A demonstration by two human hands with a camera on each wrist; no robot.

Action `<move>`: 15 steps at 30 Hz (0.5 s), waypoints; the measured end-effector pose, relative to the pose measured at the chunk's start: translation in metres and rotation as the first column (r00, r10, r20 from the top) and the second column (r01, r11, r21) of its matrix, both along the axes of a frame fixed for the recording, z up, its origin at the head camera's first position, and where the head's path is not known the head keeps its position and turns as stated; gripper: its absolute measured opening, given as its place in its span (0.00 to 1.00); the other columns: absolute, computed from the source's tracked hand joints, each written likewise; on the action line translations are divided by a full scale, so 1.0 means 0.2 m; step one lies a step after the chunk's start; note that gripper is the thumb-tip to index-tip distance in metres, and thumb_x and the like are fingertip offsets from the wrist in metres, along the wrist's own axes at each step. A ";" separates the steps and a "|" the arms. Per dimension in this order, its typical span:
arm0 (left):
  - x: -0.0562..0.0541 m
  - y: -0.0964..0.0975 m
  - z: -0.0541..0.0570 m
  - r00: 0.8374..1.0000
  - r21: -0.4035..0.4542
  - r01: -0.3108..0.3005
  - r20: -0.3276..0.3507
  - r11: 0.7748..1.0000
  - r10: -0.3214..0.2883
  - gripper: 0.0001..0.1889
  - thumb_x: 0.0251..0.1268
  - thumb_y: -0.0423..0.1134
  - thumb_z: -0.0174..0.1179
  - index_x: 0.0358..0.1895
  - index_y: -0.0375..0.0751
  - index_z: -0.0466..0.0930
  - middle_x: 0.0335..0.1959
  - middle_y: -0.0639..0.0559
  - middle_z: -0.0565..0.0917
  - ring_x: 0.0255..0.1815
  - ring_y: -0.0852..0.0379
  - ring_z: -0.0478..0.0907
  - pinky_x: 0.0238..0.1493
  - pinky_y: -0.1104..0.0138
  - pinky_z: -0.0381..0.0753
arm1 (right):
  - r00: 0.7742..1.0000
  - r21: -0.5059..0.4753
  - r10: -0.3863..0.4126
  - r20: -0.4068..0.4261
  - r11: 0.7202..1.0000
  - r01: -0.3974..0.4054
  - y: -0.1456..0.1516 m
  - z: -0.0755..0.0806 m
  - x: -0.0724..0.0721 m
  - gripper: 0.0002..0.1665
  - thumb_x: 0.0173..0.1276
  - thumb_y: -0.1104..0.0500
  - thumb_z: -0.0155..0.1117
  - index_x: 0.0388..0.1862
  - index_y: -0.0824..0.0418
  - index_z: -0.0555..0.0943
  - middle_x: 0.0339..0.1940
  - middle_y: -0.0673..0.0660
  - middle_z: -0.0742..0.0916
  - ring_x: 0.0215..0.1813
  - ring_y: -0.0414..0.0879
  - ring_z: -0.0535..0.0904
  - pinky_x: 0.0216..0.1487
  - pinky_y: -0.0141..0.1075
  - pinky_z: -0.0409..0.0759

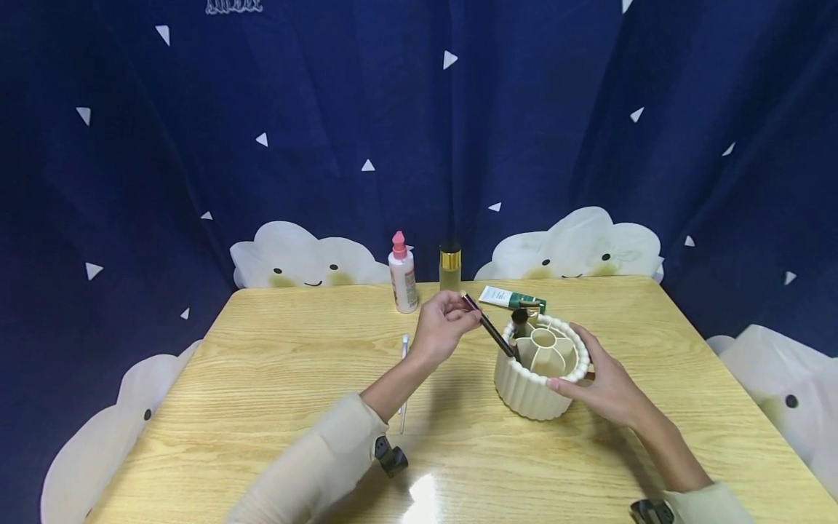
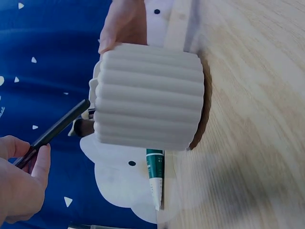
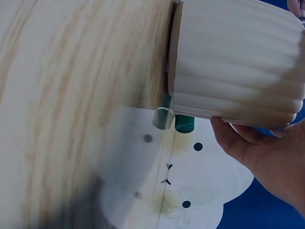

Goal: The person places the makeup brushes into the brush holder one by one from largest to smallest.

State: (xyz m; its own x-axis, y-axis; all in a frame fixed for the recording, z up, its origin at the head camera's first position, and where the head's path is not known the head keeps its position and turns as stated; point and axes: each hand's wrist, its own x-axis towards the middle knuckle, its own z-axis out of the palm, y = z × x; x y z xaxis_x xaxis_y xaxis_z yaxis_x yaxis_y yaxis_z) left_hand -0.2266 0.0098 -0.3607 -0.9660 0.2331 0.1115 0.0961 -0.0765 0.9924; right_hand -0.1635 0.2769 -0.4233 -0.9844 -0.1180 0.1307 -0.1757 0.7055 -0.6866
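Note:
My left hand [image 1: 441,327] pinches a slim dark stick [image 1: 487,325] with a pale tip at its upper end. The stick slants down to the near left rim of a cream ribbed organizer [image 1: 530,393]. Round and divided into compartments, the organizer has a beaded rim. A makeup brush [image 1: 520,317] with dark bristles stands inside it, beside a gold-coloured piece [image 1: 533,313]. My right hand [image 1: 609,382] grips the organizer's right side, thumb at the front rim and fingers behind. In the left wrist view the stick [image 2: 59,125] overlaps the organizer's mouth.
Behind the organizer lies a white and green tube [image 1: 511,298]. A white bottle with a pink cap [image 1: 404,284] and a gold-collared bottle [image 1: 449,269] stand at the table's back edge. Pale slim brushes [image 1: 403,418] lie partly under my left forearm. A blue curtain [image 1: 366,109] hangs behind.

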 end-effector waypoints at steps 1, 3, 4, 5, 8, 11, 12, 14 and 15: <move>0.00 0.01 0.00 1.000 -0.008 -0.003 -0.010 1.000 0.002 0.14 0.57 0.24 0.59 0.47 0.24 0.71 0.44 0.30 0.81 0.36 0.62 0.82 0.45 0.66 0.84 | 1.000 0.000 -0.001 0.000 1.000 0.001 0.00 0.00 0.00 0.60 0.56 0.43 0.70 0.77 0.57 0.44 0.68 0.72 0.67 0.62 0.68 0.71 0.54 0.59 0.76; 0.01 0.02 -0.01 0.999 -0.030 -0.003 -0.035 1.000 0.002 0.14 0.57 0.25 0.59 0.46 0.24 0.71 0.44 0.30 0.82 0.37 0.59 0.83 0.44 0.67 0.84 | 1.000 -0.003 0.000 0.001 1.000 0.000 0.00 0.00 0.00 0.60 0.56 0.43 0.70 0.77 0.57 0.44 0.68 0.72 0.67 0.62 0.68 0.71 0.54 0.58 0.77; 0.02 0.03 -0.02 0.999 -0.046 -0.004 -0.042 0.999 0.002 0.13 0.57 0.25 0.60 0.46 0.25 0.72 0.44 0.30 0.82 0.38 0.58 0.84 0.44 0.68 0.84 | 1.000 -0.005 -0.001 0.001 1.000 0.001 0.00 0.00 0.00 0.60 0.56 0.43 0.70 0.77 0.57 0.45 0.68 0.72 0.67 0.62 0.68 0.71 0.54 0.58 0.77; 0.02 0.04 -0.02 0.999 -0.057 -0.003 -0.052 0.998 0.000 0.13 0.57 0.25 0.60 0.45 0.25 0.72 0.43 0.30 0.82 0.39 0.56 0.84 0.43 0.69 0.84 | 1.000 -0.004 -0.001 0.002 1.000 0.001 0.00 0.00 0.00 0.60 0.56 0.43 0.70 0.77 0.57 0.45 0.68 0.72 0.67 0.62 0.68 0.71 0.54 0.58 0.77; 0.03 0.06 -0.03 0.996 -0.103 -0.003 -0.092 0.995 -0.006 0.12 0.57 0.26 0.61 0.44 0.25 0.74 0.42 0.32 0.84 0.41 0.51 0.85 0.39 0.72 0.82 | 1.000 -0.003 -0.004 0.006 1.000 0.004 0.00 0.00 0.00 0.60 0.56 0.43 0.70 0.77 0.57 0.44 0.69 0.72 0.67 0.62 0.68 0.71 0.54 0.58 0.77; 0.04 0.08 -0.04 0.991 -0.143 -0.003 -0.133 0.990 -0.016 0.11 0.57 0.27 0.62 0.43 0.27 0.76 0.40 0.34 0.85 0.40 0.49 0.85 0.34 0.75 0.80 | 1.000 0.000 -0.005 0.007 1.000 0.005 0.00 0.00 0.00 0.60 0.56 0.43 0.70 0.77 0.56 0.44 0.69 0.72 0.66 0.63 0.68 0.70 0.54 0.59 0.76; 0.04 0.08 -0.04 0.988 -0.163 -0.005 -0.150 0.987 -0.019 0.11 0.57 0.28 0.62 0.43 0.27 0.77 0.39 0.35 0.85 0.39 0.49 0.86 0.33 0.76 0.79 | 1.000 -0.002 -0.004 0.006 1.000 0.005 0.00 0.00 0.00 0.60 0.56 0.43 0.70 0.77 0.56 0.44 0.69 0.72 0.66 0.63 0.68 0.70 0.54 0.58 0.76; 0.04 0.09 -0.04 0.981 -0.202 -0.009 -0.189 0.979 -0.030 0.10 0.57 0.29 0.63 0.42 0.29 0.78 0.38 0.37 0.85 0.38 0.50 0.85 0.33 0.77 0.79 | 1.000 -0.007 -0.002 0.004 1.000 0.003 0.00 0.00 0.00 0.60 0.56 0.43 0.70 0.77 0.56 0.44 0.69 0.72 0.66 0.63 0.68 0.70 0.54 0.58 0.76; 0.05 0.10 -0.05 0.977 -0.220 -0.011 -0.209 0.975 -0.036 0.10 0.58 0.29 0.63 0.42 0.29 0.79 0.38 0.37 0.86 0.38 0.51 0.85 0.34 0.77 0.79 | 1.000 -0.009 -0.001 0.004 1.000 0.001 0.00 0.00 0.00 0.60 0.56 0.43 0.70 0.77 0.56 0.44 0.69 0.72 0.66 0.63 0.67 0.71 0.55 0.58 0.76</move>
